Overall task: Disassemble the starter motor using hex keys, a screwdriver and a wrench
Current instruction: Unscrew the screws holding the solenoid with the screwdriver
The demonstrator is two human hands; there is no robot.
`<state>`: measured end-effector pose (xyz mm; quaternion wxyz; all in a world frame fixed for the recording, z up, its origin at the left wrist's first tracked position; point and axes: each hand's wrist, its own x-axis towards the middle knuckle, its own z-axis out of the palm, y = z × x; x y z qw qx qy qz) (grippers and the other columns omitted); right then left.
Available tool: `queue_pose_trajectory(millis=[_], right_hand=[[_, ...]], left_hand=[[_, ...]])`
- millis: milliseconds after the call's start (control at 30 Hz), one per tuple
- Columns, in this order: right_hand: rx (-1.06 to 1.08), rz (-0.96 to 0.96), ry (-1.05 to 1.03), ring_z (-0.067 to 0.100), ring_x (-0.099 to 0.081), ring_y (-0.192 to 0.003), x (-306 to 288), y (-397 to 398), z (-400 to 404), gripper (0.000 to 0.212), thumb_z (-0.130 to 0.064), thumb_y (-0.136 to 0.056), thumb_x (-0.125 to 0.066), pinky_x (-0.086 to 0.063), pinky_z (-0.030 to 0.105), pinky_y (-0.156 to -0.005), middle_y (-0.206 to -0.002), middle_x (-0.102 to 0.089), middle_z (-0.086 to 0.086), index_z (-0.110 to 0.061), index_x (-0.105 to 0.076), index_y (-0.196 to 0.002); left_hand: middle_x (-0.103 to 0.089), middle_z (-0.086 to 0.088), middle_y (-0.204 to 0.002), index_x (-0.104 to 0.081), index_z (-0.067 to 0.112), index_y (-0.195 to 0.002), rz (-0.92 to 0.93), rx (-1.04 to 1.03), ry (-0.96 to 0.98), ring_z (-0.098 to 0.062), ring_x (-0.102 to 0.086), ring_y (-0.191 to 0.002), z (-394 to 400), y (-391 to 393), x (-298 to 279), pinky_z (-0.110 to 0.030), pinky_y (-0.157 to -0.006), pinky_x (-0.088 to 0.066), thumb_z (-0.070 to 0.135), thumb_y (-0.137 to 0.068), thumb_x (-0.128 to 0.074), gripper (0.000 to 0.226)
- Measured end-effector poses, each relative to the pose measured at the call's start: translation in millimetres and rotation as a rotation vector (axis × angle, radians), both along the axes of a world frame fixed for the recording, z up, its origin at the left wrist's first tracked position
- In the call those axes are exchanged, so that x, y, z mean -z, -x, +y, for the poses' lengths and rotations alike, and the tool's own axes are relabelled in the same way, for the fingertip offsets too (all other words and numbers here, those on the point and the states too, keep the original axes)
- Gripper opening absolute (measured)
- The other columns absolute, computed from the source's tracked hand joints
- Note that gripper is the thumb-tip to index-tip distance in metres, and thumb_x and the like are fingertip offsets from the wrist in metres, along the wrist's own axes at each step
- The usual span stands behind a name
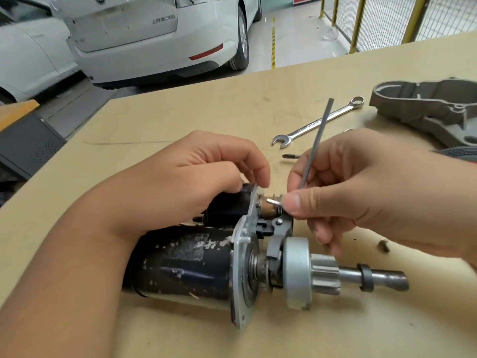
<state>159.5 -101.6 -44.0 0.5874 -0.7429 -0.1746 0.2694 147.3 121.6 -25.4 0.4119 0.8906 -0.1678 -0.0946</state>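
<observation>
The motor (185, 264) lies on the tabletop (180, 120). Left hand (196, 174) curls over the solenoid behind its plate (245, 244); right hand (361, 192) pinches the hex key (316, 143). Best seat the tip squarely before turning.

Beyond the tan workbench's (180, 120) far edge stand two white cars (154, 34), a yellow mesh fence (382, 19) and a black box (25, 146).

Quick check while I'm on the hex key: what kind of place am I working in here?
Most likely a car repair workshop. White cars are parked just beyond the wooden workbench, a yellow mesh safety fence lines the floor, and a wrench lies beside the starter motor.
</observation>
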Motion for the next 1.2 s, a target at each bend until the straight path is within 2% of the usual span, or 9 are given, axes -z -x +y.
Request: queue_pose_trajectory(millis=[200,333,467,567,633,800,867,1000,1200], right_hand=[[0.044,-0.287,0.179,0.026,-0.064,-0.04,-15,-4,4,0.008,-0.019,-0.08,-0.081,-0.052,0.031,-0.047,-0.052,-0.067,0.011,-0.021,-0.074,-0.079],[0.015,-0.369,0.271,0.018,-0.062,-0.038,-20,-2,10,0.008,-0.027,-0.08,-0.081,-0.052,0.03,-0.045,-0.049,-0.065,0.005,-0.023,-0.074,-0.078],[0.043,-0.448,0.36,0.006,-0.051,-0.036,-22,-1,16,0.012,-0.034,-0.079,-0.082,-0.044,0.022,-0.039,-0.053,-0.064,-0.005,-0.026,-0.075,-0.073],[0.054,-0.474,0.432,0.0,-0.052,-0.042,-26,-1,19,0.017,-0.033,-0.082,-0.081,-0.036,0.012,-0.036,-0.056,-0.064,-0.014,-0.024,-0.073,-0.07],[0.047,-0.487,0.471,-0.002,-0.052,-0.044,-27,-2,20,0.016,-0.034,-0.082,-0.08,-0.035,0.011,-0.035,-0.059,-0.064,-0.018,-0.024,-0.073,-0.071],[0.028,-0.4,0.44,0.006,-0.046,-0.029,-31,1,19,0.021,-0.032,-0.084,-0.079,-0.036,0.017,-0.033,-0.041,-0.059,-0.006,-0.018,-0.072,-0.07],[0.029,-0.369,0.414,0.009,-0.049,-0.031,-30,2,18,0.024,-0.031,-0.086,-0.078,-0.039,0.019,-0.037,-0.045,-0.064,0.001,-0.014,-0.071,-0.071],[0.046,-0.257,0.336,0.017,-0.054,-0.033,-25,3,17,0.021,-0.017,-0.086,-0.076,-0.044,0.025,-0.041,-0.049,-0.066,0.01,-0.008,-0.066,-0.071],[0.032,-0.159,0.223,0.032,-0.058,-0.037,-20,-1,19,0.015,0.002,-0.082,-0.068,-0.047,0.029,-0.04,-0.051,-0.064,0.019,-0.002,-0.063,-0.069]], left_hand=[[-0.07,-0.016,-0.087,-0.079,0.023,-0.094,0.023,-0.014,0.023,-0.044,-0.06,-0.077,-2,-2,3,-0.049,-0.061,-0.048,0.014,-0.085,-0.051,0.031],[-0.071,-0.011,-0.082,-0.08,0.023,-0.094,0.034,-0.009,0.038,-0.02,-0.06,-0.069,-1,-3,5,-0.032,-0.062,-0.048,0.016,-0.085,-0.052,0.031],[-0.064,-0.018,-0.074,-0.08,0.024,-0.094,0.034,0.008,0.036,-0.028,-0.051,-0.061,-2,-4,5,-0.034,-0.057,-0.041,0.021,-0.086,-0.053,0.028],[-0.056,-0.008,-0.063,-0.08,0.026,-0.093,0.019,0.026,0.028,-0.018,-0.046,-0.056,-2,-3,6,-0.025,-0.052,-0.038,0.022,-0.088,-0.054,0.027],[-0.058,-0.014,-0.066,-0.081,0.026,-0.093,0.001,0.036,0.016,-0.014,-0.048,-0.059,-2,-4,6,-0.025,-0.053,-0.039,0.022,-0.088,-0.054,0.027],[-0.062,-0.005,-0.065,-0.081,0.026,-0.09,-0.007,0.05,0.018,-0.006,-0.051,-0.059,-2,-4,7,-0.018,-0.054,-0.04,0.019,-0.089,-0.054,0.028],[-0.065,-0.008,-0.068,-0.081,0.027,-0.091,-0.01,0.052,0.019,-0.013,-0.054,-0.06,-2,-4,7,-0.021,-0.055,-0.041,0.019,-0.089,-0.053,0.028],[-0.064,-0.025,-0.077,-0.081,0.032,-0.095,-0.033,0.05,0.002,-0.043,-0.055,-0.069,-2,-5,7,-0.046,-0.056,-0.046,0.024,-0.089,-0.054,0.029],[-0.057,-0.023,-0.068,-0.081,0.032,-0.098,-0.042,0.055,-0.014,-0.039,-0.049,-0.06,0,-6,8,-0.033,-0.046,-0.038,0.022,-0.09,-0.053,0.031]])
